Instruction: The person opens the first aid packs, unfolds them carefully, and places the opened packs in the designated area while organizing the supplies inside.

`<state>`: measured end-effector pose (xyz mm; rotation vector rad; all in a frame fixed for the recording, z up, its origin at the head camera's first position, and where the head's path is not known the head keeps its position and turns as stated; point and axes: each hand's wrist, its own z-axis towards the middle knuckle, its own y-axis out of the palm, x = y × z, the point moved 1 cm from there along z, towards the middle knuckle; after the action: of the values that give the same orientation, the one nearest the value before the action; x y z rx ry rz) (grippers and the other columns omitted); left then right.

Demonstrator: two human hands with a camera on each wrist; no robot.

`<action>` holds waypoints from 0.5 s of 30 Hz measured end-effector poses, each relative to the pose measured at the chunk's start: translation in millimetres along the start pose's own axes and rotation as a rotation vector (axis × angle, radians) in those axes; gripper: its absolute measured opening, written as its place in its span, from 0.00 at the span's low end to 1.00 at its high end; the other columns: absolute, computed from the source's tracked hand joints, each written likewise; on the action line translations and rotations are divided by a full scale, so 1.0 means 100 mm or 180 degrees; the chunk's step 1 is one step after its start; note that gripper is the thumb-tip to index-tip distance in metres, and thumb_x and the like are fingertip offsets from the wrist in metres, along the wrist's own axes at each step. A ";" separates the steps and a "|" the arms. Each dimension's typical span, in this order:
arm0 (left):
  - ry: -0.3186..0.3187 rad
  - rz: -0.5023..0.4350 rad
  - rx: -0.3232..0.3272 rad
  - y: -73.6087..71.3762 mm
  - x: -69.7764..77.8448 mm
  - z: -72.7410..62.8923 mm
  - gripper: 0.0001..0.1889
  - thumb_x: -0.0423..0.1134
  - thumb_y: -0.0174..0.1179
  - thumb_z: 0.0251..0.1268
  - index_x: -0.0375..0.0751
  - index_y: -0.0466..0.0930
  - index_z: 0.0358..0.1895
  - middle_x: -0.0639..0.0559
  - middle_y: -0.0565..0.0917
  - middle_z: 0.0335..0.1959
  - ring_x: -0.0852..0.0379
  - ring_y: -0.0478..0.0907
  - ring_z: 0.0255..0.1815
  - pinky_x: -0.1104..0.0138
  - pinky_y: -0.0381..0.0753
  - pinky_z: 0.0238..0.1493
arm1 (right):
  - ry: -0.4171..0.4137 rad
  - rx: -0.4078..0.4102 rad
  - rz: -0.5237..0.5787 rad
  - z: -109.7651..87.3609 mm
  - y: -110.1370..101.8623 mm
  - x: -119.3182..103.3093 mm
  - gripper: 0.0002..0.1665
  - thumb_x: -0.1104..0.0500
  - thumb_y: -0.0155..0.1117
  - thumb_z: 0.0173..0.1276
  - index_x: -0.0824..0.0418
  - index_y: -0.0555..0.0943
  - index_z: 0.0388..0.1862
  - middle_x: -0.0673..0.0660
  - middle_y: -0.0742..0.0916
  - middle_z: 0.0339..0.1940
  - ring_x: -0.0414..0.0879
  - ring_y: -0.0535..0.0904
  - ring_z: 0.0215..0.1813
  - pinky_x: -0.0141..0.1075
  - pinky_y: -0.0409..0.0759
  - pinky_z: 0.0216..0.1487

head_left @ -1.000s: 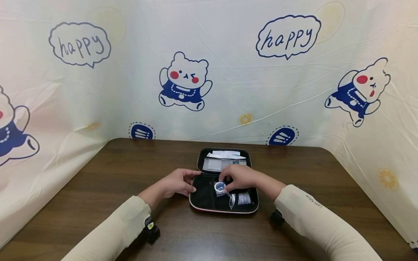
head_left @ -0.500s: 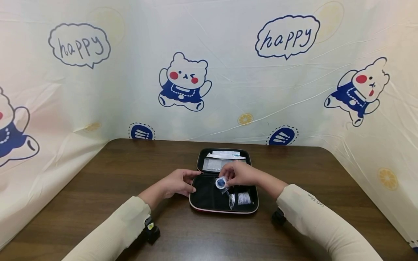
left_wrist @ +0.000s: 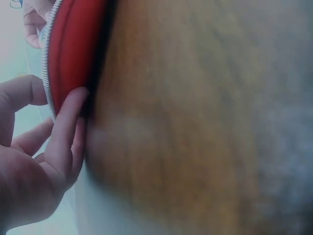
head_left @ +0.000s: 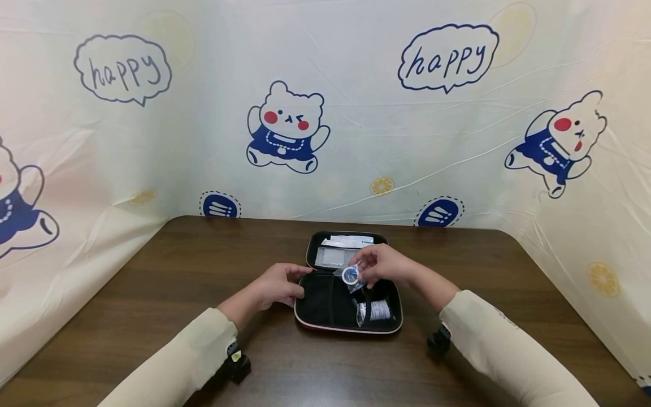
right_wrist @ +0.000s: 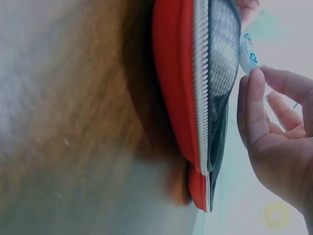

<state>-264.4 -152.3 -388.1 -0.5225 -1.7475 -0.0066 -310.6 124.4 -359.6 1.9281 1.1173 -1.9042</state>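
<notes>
A zippered case [head_left: 315,303], black inside and red outside, lies unfolded on the table. My left hand [head_left: 277,286] grips its left edge, with the thumb on the rim and fingers against the red shell [left_wrist: 80,44] in the left wrist view. Between the thumb and fingers of my right hand [head_left: 387,265] is a small roll of tape [head_left: 350,275] in a clear wrapper, held above the case. The right wrist view shows part of that wrapper [right_wrist: 248,55] at the fingertips. A wrapped white bandage roll [head_left: 379,310] sits under a black strap in the case's near half.
The far half of the case holds white paper packets [head_left: 348,241] and a clear pouch [head_left: 330,257]. Brown wooden table [head_left: 203,254] surrounds the case. Behind it hangs a printed curtain [head_left: 356,141] with bears.
My right hand has lifted the roll of tape up and to the right, out of the case's near half. The left hand has stayed at the case's edge.
</notes>
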 end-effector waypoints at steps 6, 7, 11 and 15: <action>-0.0070 0.0236 -0.0037 0.03 0.06 -0.02 0.29 0.20 0.61 0.54 0.38 0.75 0.63 0.37 0.74 0.60 0.51 0.82 0.31 0.56 0.86 0.26 | 0.0131 0.0112 0.0406 -0.09 0.05 0.03 0.19 0.74 0.61 0.64 0.71 0.77 0.55 0.59 0.82 0.34 0.47 0.81 0.33 0.39 0.86 0.34; -0.0077 0.0247 -0.0051 0.04 0.07 -0.02 0.30 0.20 0.60 0.53 0.38 0.75 0.63 0.37 0.74 0.61 0.50 0.82 0.30 0.56 0.86 0.25 | 0.0123 0.0128 0.0428 -0.10 0.05 0.04 0.20 0.75 0.61 0.64 0.71 0.77 0.55 0.59 0.82 0.34 0.47 0.81 0.33 0.39 0.86 0.34; -0.0113 0.0216 -0.0027 0.07 0.09 -0.02 0.30 0.19 0.59 0.52 0.38 0.74 0.63 0.36 0.74 0.61 0.51 0.81 0.27 0.58 0.85 0.23 | 0.0049 0.0167 0.0441 -0.15 0.06 0.08 0.22 0.76 0.61 0.63 0.72 0.76 0.57 0.60 0.83 0.35 0.46 0.81 0.35 0.39 0.86 0.35; -0.0186 0.0050 0.0123 0.11 0.09 -0.02 0.30 0.19 0.60 0.54 0.38 0.74 0.64 0.35 0.72 0.63 0.50 0.81 0.24 0.59 0.85 0.23 | 0.0090 0.0260 0.0350 -0.18 0.03 0.10 0.21 0.76 0.63 0.61 0.74 0.78 0.55 0.59 0.83 0.34 0.45 0.81 0.34 0.40 0.86 0.38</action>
<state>-260.1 -139.5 -382.5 -0.5126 -1.7971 0.0538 -296.1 136.9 -367.6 2.0207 0.9335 -1.8974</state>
